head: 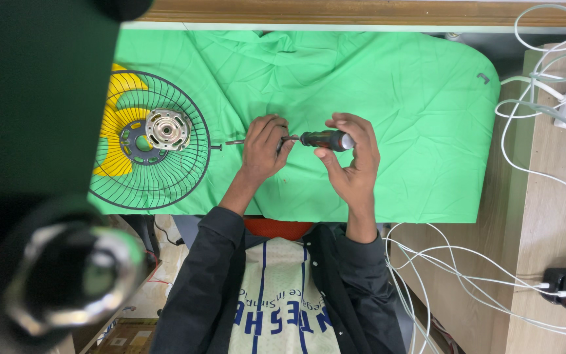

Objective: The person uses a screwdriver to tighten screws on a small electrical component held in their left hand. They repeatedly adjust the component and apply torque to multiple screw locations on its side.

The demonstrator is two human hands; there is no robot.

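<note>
The left hand (pixel 264 149) hides the screwdriver (pixel 325 139) shaft's middle; right hand (pixel 352 160) grips its handle.

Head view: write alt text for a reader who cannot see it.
Over a green cloth, the person's left hand pinches a screwdriver's metal shaft while the right hand holds its dark handle. To the left lies a black wire fan guard with a metal motor on yellow blades; white cables trail at right.
</note>
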